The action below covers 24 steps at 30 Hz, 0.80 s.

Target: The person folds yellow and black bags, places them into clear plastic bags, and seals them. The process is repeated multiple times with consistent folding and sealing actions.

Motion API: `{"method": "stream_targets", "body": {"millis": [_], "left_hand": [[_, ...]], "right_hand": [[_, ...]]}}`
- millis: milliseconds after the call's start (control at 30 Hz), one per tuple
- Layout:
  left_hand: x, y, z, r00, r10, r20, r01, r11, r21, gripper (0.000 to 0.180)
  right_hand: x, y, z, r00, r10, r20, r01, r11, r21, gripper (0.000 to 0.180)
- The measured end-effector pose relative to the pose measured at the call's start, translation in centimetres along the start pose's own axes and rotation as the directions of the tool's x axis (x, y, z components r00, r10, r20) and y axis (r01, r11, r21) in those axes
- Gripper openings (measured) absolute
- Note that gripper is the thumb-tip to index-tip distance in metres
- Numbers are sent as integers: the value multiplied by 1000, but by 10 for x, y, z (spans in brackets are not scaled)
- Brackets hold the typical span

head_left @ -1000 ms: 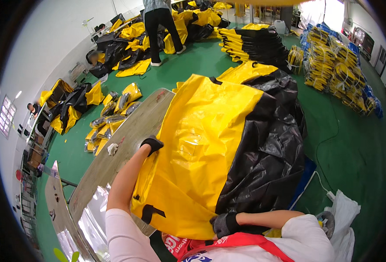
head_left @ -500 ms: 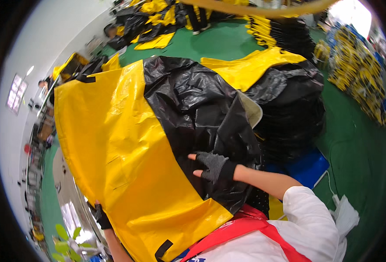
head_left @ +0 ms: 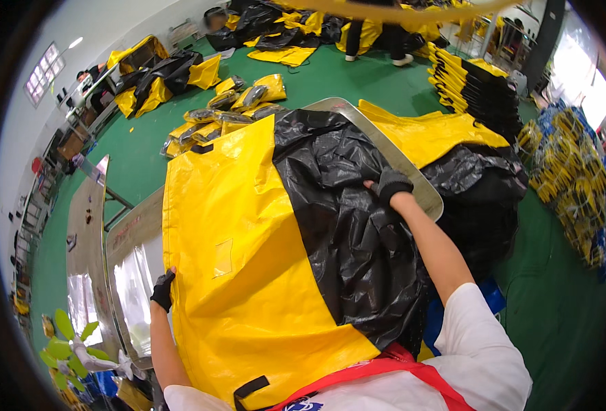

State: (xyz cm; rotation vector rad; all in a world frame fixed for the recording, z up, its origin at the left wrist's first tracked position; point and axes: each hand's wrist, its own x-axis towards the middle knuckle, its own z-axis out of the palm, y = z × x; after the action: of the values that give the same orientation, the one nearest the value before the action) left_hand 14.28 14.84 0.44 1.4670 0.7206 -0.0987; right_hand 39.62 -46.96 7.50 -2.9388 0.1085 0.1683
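A large yellow and black sheet (head_left: 262,253) lies spread between both gloved hands on a metal table (head_left: 128,236). The left hand (head_left: 162,290) grips its near yellow edge; the right hand (head_left: 389,185) clutches the crumpled black part farther out. Beyond the right hand lie more yellow and black sheets (head_left: 460,140), then stacked folded ones (head_left: 477,85).

Black fingerless gloves, short white sleeves, and a red strap across the chest.

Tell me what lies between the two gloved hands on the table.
In the head view, the yellow-and-black sheet fills the whole stretch: its yellow half runs from the left hand at its edge, then its crinkled black half reaches the right hand.
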Motion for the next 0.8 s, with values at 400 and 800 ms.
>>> {"method": "stream_targets", "body": {"millis": [400,800], "left_hand": [[-4,-28,35,898,320,-303,-169,885,433,34],[-38,53,221,559,769,311,-522,35,852,78]], "right_hand": [[7,48,-43,875,-391,-286,269,883,-385,45],[130,-65,-13,725,-583,-367,619,785,-23,29]]}}
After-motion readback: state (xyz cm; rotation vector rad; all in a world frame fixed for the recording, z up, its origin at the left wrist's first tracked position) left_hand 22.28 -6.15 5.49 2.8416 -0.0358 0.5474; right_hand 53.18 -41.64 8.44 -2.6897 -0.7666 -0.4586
